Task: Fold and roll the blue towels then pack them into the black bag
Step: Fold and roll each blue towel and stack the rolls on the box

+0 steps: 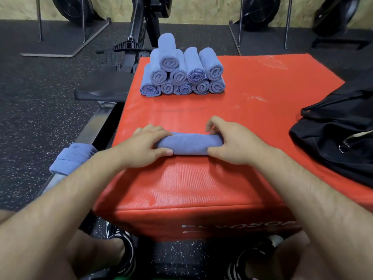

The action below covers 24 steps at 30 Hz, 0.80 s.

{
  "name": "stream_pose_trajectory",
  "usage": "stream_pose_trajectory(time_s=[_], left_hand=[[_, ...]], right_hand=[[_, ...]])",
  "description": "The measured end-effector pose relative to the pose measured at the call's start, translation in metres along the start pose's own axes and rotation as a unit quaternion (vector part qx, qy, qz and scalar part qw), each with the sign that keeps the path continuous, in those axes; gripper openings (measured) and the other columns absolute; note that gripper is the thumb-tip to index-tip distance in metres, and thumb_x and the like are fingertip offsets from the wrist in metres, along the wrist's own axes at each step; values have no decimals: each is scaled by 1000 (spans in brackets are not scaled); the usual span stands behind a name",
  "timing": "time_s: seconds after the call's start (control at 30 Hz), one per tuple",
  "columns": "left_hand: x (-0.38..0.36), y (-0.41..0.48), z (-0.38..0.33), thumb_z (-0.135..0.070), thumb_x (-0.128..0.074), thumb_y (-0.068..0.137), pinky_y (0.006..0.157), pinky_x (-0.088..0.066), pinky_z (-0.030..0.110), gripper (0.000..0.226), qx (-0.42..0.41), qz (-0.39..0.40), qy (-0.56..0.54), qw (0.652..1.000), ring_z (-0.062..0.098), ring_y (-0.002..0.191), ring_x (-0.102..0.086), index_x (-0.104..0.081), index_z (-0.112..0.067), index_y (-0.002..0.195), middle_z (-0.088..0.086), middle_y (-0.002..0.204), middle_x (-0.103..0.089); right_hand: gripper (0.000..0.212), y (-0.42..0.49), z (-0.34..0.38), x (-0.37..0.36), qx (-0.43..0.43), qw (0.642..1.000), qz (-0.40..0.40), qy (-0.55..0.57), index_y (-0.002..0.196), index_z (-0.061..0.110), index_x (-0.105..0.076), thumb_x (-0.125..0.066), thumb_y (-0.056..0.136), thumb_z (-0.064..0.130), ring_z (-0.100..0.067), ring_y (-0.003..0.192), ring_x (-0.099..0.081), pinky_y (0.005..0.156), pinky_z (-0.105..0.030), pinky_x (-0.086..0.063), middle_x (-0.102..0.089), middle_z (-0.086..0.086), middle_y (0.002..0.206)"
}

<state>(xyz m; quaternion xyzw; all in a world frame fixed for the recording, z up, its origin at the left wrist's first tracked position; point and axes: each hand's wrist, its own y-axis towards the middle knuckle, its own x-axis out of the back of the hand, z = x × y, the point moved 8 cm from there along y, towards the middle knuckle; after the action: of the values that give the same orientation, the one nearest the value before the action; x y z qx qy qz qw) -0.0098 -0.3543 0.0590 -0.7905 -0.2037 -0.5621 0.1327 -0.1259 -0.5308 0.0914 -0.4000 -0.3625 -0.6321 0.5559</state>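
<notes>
Holds one rolled blue towel (189,143) crosswise on the near part of a red padded box (201,188). Grips its left end with the left hand (141,146), fingers curled over the top, thumb pressed to the near side. Grips the right end with the right hand (232,144), thumb on the near side, fingers arched over the far edge. Roll flat on the box, tight, long axis left to right, between both hands.

Further back on the same box, left of centre: stack of rolled towels (181,73), about ten, in three tiers, spiral ends toward the camera, a single one on top. Well apart from the held roll.

On the box's right side: black bag (339,142), slumped, cut by the frame edge, cord and a metal ring showing. Cannot tell whether its mouth is open. Not touching hands or roll.

Off the box to the left, just beside the left forearm: unrolled blue towels (72,158), draped over a rowing machine rail (96,126). Below: black speckled floor (30,128), shoes (125,253) at the foot of the box. Along the far wall: more exercise machines (260,9).
</notes>
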Motion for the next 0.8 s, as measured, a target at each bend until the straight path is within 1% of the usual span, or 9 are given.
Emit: stream_pose_trajectory(time_s=[0.13,0.2,0.3,0.37,0.4,0.47,0.57,0.67,0.8], left_hand=[[3,2,1,-70,-39,77,102,-34,43,63,22,-1,-84,996,12,106,-41,-64,-27,117,-9,106,-45],[9,6,-4,-60,-39,84,99,-32,40,57,6,-51,-53,997,13,108,-41,-60,-33,129,-10,109,-44],[16,12,-23,-30,-46,94,98,-26,37,44,-60,-113,42,991,13,117,-42,-54,-41,136,-11,122,-49],[16,17,-30,-17,-48,91,93,-32,39,48,-86,-109,71,988,16,115,-49,-56,-37,134,-10,122,-54],[15,20,-30,-17,-46,91,91,-35,40,48,-87,-101,79,988,17,113,-52,-56,-35,135,-9,122,-57],[16,27,-27,-28,-37,94,92,-39,40,49,-78,-75,84,991,18,115,-55,-54,-32,139,-8,125,-58],[6,37,-19,-56,-26,98,100,-38,39,60,-60,-14,105,993,19,125,-52,-42,-28,149,-5,136,-55],[-8,43,-11,-69,-26,94,100,-39,41,75,-73,9,141,987,24,124,-50,-30,-25,155,1,139,-50],[-12,57,-3,-77,-33,88,97,-40,40,86,-72,5,116,991,26,114,-49,-31,-22,154,5,131,-51]], right_hand=[[34,5,-4,-4,-34,999,17,21,89,25,-55,-50,66,48,-22,82,-58,73,-37,-49,-63,6,83],[38,13,-6,-4,-20,1000,0,-2,84,26,-59,-40,65,53,-21,93,-51,82,-35,-45,-59,5,87],[45,19,-7,-1,-14,999,-29,-22,101,23,-69,-42,72,46,-21,104,-42,97,-38,-42,-51,4,106],[45,20,1,3,6,999,-50,-15,118,28,-64,-48,76,32,-21,106,-46,95,-40,-44,-47,4,114],[43,19,6,4,22,998,-60,-20,119,31,-61,-49,78,26,-22,104,-48,92,-41,-46,-48,4,115],[36,20,11,3,40,996,-69,-47,113,33,-59,-47,81,22,-24,100,-52,86,-44,-48,-53,6,113],[31,26,4,-2,37,996,-57,-56,120,32,-59,-47,92,39,-24,105,-56,88,-45,-50,-56,7,117],[55,33,-9,-16,26,998,2,-58,135,34,-51,-55,89,62,-21,115,-52,97,-43,-47,-54,10,128],[69,41,-19,-24,22,999,21,-34,143,35,-44,-67,82,59,-22,117,-49,103,-42,-43,-54,7,130]])
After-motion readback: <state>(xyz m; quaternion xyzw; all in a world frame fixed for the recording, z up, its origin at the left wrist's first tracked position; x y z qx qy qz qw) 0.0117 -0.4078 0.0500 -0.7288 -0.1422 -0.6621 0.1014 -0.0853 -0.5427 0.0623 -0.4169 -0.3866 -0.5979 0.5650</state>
